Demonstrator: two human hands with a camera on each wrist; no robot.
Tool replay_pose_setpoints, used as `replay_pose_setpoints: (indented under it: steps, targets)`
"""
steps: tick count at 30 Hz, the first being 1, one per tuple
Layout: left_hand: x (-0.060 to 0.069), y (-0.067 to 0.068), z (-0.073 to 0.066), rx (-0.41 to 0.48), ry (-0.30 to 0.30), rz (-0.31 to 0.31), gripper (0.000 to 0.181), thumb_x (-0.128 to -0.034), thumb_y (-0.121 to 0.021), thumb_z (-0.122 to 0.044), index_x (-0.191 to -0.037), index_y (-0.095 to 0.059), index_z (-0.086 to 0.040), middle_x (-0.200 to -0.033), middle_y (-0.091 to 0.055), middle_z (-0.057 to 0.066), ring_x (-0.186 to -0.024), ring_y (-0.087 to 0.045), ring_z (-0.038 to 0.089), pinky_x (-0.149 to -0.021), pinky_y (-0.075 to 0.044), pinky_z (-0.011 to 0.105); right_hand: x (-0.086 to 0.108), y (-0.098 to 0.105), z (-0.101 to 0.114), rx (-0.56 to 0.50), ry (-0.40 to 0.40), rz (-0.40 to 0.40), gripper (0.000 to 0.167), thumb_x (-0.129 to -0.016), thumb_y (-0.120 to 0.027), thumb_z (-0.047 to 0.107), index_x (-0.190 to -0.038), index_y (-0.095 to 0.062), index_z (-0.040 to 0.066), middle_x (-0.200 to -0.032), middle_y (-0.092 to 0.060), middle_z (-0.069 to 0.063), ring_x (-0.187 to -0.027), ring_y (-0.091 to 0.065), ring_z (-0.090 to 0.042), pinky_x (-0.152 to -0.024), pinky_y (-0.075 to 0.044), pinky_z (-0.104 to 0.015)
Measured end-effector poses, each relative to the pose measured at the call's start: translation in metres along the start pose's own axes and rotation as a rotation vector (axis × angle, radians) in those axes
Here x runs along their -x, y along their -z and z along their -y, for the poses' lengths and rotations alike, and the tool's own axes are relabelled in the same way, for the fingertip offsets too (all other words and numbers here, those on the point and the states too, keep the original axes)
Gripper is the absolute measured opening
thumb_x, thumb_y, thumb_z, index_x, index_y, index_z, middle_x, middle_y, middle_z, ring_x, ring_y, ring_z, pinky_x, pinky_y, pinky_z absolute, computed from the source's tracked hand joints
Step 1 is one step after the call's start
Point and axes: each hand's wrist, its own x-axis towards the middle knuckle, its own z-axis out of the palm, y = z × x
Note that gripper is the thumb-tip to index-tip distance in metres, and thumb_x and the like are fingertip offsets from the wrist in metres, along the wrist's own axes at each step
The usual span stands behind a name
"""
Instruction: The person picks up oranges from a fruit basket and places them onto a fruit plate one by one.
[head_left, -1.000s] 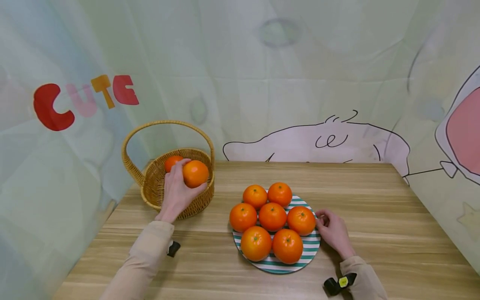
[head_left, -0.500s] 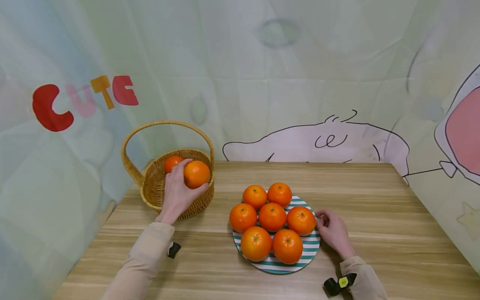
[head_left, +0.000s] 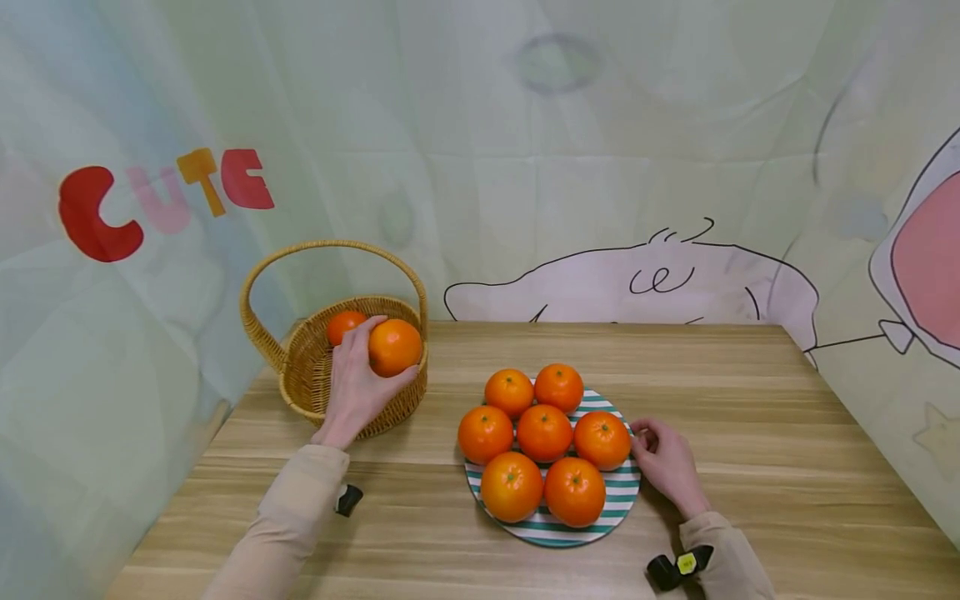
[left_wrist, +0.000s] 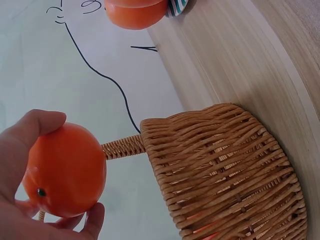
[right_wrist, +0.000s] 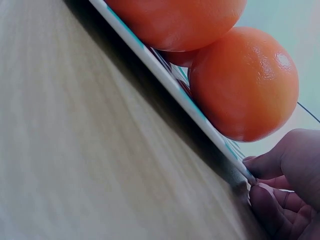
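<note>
My left hand (head_left: 358,377) holds an orange (head_left: 395,347) at the mouth of the wicker basket (head_left: 405,406), fingers and thumb around it. In the left wrist view this orange (left_wrist: 67,170) is outside the weave, above the basket's rim. Deeper in the basket lies another orange (head_left: 345,327), partly hidden by my hand in the head view. My right hand (head_left: 666,462) pinches the right rim of a green-and-white striped plate (head_left: 553,533). Several oranges sit on that plate, among them a middle one (head_left: 544,433). The right wrist view shows the thumb over the plate's edge (right_wrist: 215,135).
The basket's tall arched handle (head_left: 330,244) rises over its opening. Both stand on a wooden table (head_left: 705,367), the basket at the far left and the plate near the middle. A printed cloth (head_left: 480,183) hangs behind and along the sides.
The left hand has shifted very slightly to the right with the orange still in its grip. The right hand and the plate have stayed in place.
</note>
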Motion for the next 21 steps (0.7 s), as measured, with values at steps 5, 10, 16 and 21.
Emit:
replay_pose_setpoints:
  steps: [5, 10, 16, 21]
  targets:
    - [0.0001, -0.0006, -0.0019, -0.001, -0.013, -0.003, 0.077, -0.0794, -0.081, -0.029, -0.144, -0.044, -0.013, -0.14, -0.046, 0.02, -0.12, -0.042, 0.042, -0.098, -0.041, 0.059, 0.0, 0.0003, 0.0005, -0.004, 0.0, 0.001, 0.022, -0.092, -0.062, 0.006, -0.112, -0.065, -0.004, -0.081, -0.056, -0.009, -0.072, -0.048, -0.018, -0.062, -0.037, -0.022]
    - [0.0003, -0.0009, -0.0045, 0.002, -0.022, -0.007, 0.077, -0.0783, -0.082, -0.029, -0.144, -0.044, -0.013, -0.139, -0.047, 0.02, -0.119, -0.044, 0.043, -0.098, -0.041, 0.058, 0.0004, 0.0006, 0.0005, -0.01, 0.002, 0.001, 0.022, -0.091, -0.061, 0.005, -0.112, -0.065, -0.004, -0.08, -0.056, -0.01, -0.072, -0.048, -0.018, -0.062, -0.037, -0.022]
    - [0.0007, -0.0003, -0.0077, 0.006, -0.032, -0.007, 0.077, -0.078, -0.081, -0.028, -0.144, -0.045, -0.013, -0.139, -0.048, 0.021, -0.12, -0.045, 0.043, -0.099, -0.041, 0.059, 0.0008, 0.001, 0.001, -0.01, 0.0, 0.002, 0.022, -0.091, -0.061, 0.004, -0.112, -0.065, -0.004, -0.081, -0.056, -0.01, -0.072, -0.048, -0.018, -0.062, -0.037, -0.022]
    - [0.0011, -0.0001, -0.0081, 0.009, -0.034, -0.007, 0.077, -0.0785, -0.081, -0.028, -0.144, -0.045, -0.013, -0.139, -0.048, 0.021, -0.121, -0.044, 0.043, -0.1, -0.041, 0.059, 0.0006, 0.0006, 0.0004, -0.011, 0.002, -0.001, 0.022, -0.091, -0.061, 0.004, -0.111, -0.065, -0.004, -0.081, -0.056, -0.01, -0.072, -0.048, -0.018, -0.061, -0.037, -0.022]
